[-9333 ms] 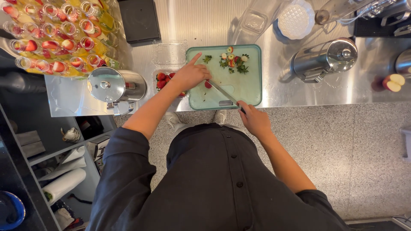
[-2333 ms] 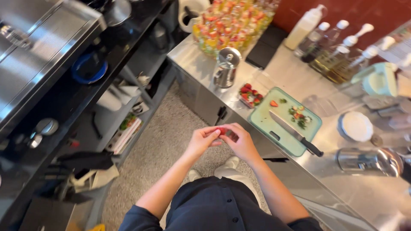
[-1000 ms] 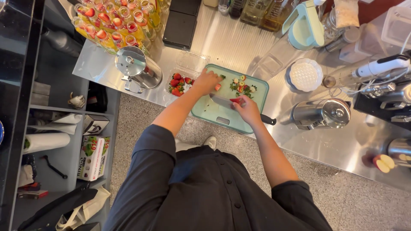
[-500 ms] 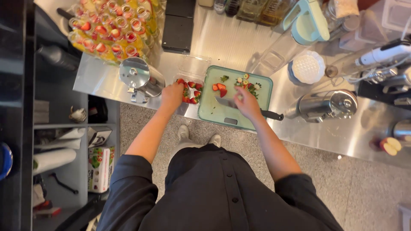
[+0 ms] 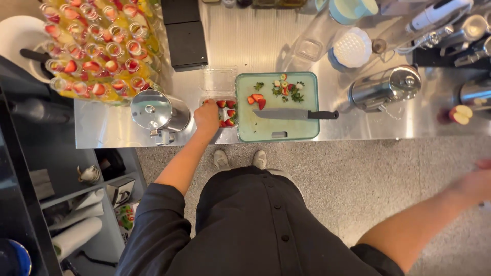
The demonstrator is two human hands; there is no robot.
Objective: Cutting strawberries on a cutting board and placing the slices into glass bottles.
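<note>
My left hand (image 5: 206, 116) reaches into a clear plastic punnet of strawberries (image 5: 227, 113) on the steel counter, its fingers curled over the berries. Right beside the punnet lies a pale green cutting board (image 5: 302, 132). On the board are cut strawberry pieces (image 5: 257, 100), a small heap of green tops (image 5: 286, 88) and a large knife (image 5: 295, 114) lying flat with its black handle to the right. My right hand (image 5: 478, 181) is blurred, out at the far right over the floor, away from the counter, and seems to hold nothing.
A tray of small glass cups with fruit (image 5: 97, 46) stands at the back left. A lidded steel pot (image 5: 156, 113) sits left of the punnet, a steel jug (image 5: 384, 89) right of the board, a cut apple (image 5: 460, 114) further right. Dark shelves (image 5: 61, 204) lie lower left.
My right hand has left the knife on the board and swung far out to the right. My left hand stays at the strawberry punnet.
</note>
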